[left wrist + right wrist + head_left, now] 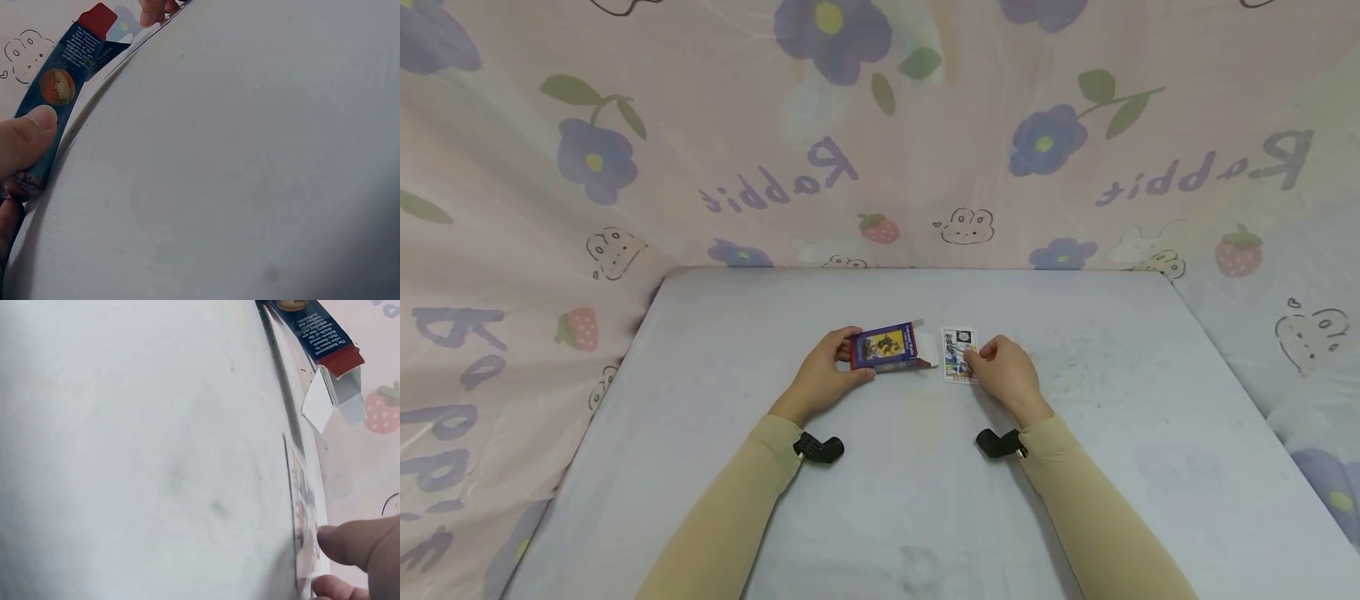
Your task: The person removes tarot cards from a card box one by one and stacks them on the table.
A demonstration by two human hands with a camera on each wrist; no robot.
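Note:
My left hand (822, 377) grips a blue and purple card box (883, 347) by its left end, thumb along the near side. The box has a yellow picture on its face, and its right end is open with the flaps out. In the left wrist view the thumb presses the box's narrow side (57, 81), below a round portrait. To the right of the flaps, my right hand (1009, 375) pinches a white-bordered tarot card (957, 346) at its right edge. The right wrist view shows the thumb over the card's face (304, 512) and a fingertip near its edge.
Both hands are over a white-covered table (917, 483). Behind it hangs a pink curtain (917, 167) printed with flowers, strawberries and rabbits, which also runs down both sides. Each wrist carries a black camera mount (820, 448).

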